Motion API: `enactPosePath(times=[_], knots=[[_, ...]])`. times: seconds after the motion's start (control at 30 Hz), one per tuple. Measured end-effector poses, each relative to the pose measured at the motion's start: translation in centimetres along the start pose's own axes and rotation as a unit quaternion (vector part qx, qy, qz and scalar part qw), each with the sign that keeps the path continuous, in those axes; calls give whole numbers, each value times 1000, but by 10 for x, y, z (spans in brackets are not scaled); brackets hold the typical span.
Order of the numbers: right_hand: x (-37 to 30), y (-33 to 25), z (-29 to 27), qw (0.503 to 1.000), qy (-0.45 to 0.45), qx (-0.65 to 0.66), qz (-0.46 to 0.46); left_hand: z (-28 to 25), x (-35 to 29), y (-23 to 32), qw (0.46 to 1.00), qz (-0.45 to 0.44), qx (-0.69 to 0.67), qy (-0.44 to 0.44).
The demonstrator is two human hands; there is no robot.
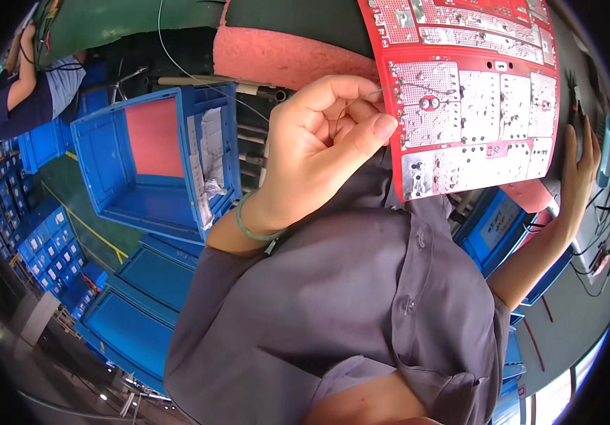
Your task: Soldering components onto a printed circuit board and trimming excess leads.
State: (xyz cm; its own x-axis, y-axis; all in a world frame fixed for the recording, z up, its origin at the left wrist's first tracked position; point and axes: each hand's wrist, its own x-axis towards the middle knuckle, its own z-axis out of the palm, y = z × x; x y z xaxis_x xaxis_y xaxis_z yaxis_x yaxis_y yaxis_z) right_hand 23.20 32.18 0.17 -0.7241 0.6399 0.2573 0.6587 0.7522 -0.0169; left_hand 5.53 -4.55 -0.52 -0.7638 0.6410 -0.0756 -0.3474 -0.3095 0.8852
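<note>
A red-edged circuit board (475, 106), its pale face dotted with solder joints, lies tilted at the upper right. Left of it, my left hand (319, 134) is closed, pinching a thin grey wire (425, 86) that looks like solder wire. The wire's end reaches over the board, and its long tail curves away to the upper left. At the far right edge, my right hand (582, 152) is around a slim dark hand tool (575, 92) lying along the grey bench. The picture is small there, so the tool's exact kind cannot be made out.
Pink foam (291, 57) edges the dark green bench. An open blue crate (110, 202) stands at left, with further blue bins (135, 312) below. Dark cables (591, 265) trail on the right-hand bench. Another person (25, 99) is at the upper left.
</note>
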Motion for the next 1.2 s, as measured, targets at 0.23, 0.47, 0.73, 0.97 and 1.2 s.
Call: enactPosePath(times=[0.23,0.47,0.73,0.97,1.2], knots=[[-14,-45,-25,986,21,133,-95,3,3,-1,1000,-3,-9,7],[-8,-57,-25,981,10,181,-64,0,6,1,1000,-22,-18,2],[-9,-52,-28,959,-57,276,-9,2,7,1,999,-10,-47,4],[-12,-70,-30,925,-137,346,71,5,7,0,999,-2,-44,9],[-14,-69,-24,899,-125,414,67,5,12,5,999,15,-34,22]])
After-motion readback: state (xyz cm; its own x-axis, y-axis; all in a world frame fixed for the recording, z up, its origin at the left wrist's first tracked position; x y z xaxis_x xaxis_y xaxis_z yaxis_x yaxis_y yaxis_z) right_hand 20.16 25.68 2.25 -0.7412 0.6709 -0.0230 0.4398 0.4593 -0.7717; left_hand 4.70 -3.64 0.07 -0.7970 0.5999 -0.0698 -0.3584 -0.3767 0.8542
